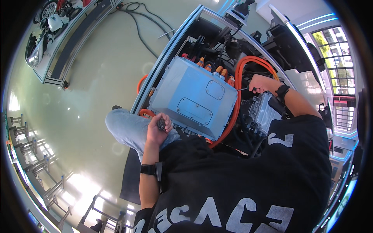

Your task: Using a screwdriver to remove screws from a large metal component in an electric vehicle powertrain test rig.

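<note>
A large grey metal box (194,89) with two bolted cover plates lies in front of me inside an aluminium-profile frame. My right hand (258,84) is closed around a dark-handled tool with a thin metal shaft (243,89). Its tip reaches the box's right edge, beside thick orange cables (235,106). My left hand (160,125) is curled around a small dark, rough-textured object (161,124), close to the box's near left corner and above my knee. The object's kind cannot be made out.
A ribbed silver unit (265,112) sits right of the box. Orange connectors (221,72) line its far edge. The frame rail (167,48) runs along the left. Black cables (145,27) lie on the floor. A motorcycle (54,23) stands at far left, stools (40,167) lower left.
</note>
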`<act>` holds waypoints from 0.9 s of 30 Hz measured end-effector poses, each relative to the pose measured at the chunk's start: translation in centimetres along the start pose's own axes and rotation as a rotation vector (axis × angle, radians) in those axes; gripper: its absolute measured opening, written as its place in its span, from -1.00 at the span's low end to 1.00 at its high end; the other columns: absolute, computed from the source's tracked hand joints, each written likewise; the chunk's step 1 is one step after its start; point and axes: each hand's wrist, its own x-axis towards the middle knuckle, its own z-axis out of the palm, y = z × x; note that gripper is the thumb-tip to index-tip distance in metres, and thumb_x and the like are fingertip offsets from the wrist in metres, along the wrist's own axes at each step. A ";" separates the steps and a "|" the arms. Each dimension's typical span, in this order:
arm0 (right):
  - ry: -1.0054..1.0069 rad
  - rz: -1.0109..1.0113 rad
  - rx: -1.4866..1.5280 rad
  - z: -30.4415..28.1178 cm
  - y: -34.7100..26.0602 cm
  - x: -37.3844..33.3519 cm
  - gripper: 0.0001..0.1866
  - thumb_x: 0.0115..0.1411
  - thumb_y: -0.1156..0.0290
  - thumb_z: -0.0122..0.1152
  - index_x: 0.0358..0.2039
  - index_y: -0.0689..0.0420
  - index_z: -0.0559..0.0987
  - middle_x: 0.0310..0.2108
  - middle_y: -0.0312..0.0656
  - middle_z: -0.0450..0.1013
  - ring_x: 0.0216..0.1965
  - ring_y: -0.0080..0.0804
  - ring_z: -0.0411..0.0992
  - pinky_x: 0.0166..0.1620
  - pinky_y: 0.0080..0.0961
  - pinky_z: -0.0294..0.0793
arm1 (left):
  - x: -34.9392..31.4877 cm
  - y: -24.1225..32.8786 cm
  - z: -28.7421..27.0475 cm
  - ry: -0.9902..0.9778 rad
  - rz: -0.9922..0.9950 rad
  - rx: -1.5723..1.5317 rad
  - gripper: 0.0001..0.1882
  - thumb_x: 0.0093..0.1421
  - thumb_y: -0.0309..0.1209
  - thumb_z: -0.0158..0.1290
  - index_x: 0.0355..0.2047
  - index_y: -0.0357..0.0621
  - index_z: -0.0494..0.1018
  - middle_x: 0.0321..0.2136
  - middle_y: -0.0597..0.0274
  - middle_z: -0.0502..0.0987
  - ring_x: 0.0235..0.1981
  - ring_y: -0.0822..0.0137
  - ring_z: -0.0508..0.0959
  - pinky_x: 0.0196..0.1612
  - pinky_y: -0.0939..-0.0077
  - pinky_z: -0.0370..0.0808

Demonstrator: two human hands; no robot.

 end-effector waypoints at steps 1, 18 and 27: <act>-0.002 0.002 -0.005 0.4 -0.3 -0.6 -0.86 0.00 0.54 0.17 -0.38 0.29 0.52 -0.64 -0.18 0.39 -0.78 -0.61 0.16 -0.77 -0.69 0.02 | 0.0 0.0 0.0 0.001 0.005 -0.006 -0.76 0.29 -0.30 -0.19 -0.45 -0.18 0.29 -0.56 0.22 0.28 -0.61 0.41 0.25 -0.54 0.58 0.21; 0.371 -0.781 -1.675 2.7 -2.6 -1.7 -0.78 -0.20 0.36 0.26 -0.50 0.20 0.62 -0.44 -0.01 0.54 -0.35 -0.01 0.52 -0.31 -0.17 0.51 | -0.1 0.0 -0.4 -0.001 0.035 0.033 -0.75 0.29 -0.30 -0.18 -0.45 -0.17 0.32 -0.56 0.23 0.32 -0.59 0.39 0.29 -0.52 0.55 0.24; 0.348 -0.231 0.427 1.5 2.4 -1.2 -0.59 0.09 0.05 0.14 -0.51 0.21 0.52 -0.64 -0.14 0.45 -0.68 -0.49 0.42 -0.72 -0.69 0.23 | -0.7 0.1 -0.1 -0.029 0.037 0.035 -0.76 0.29 -0.31 -0.18 -0.46 -0.16 0.32 -0.58 0.25 0.33 -0.59 0.42 0.29 -0.53 0.57 0.24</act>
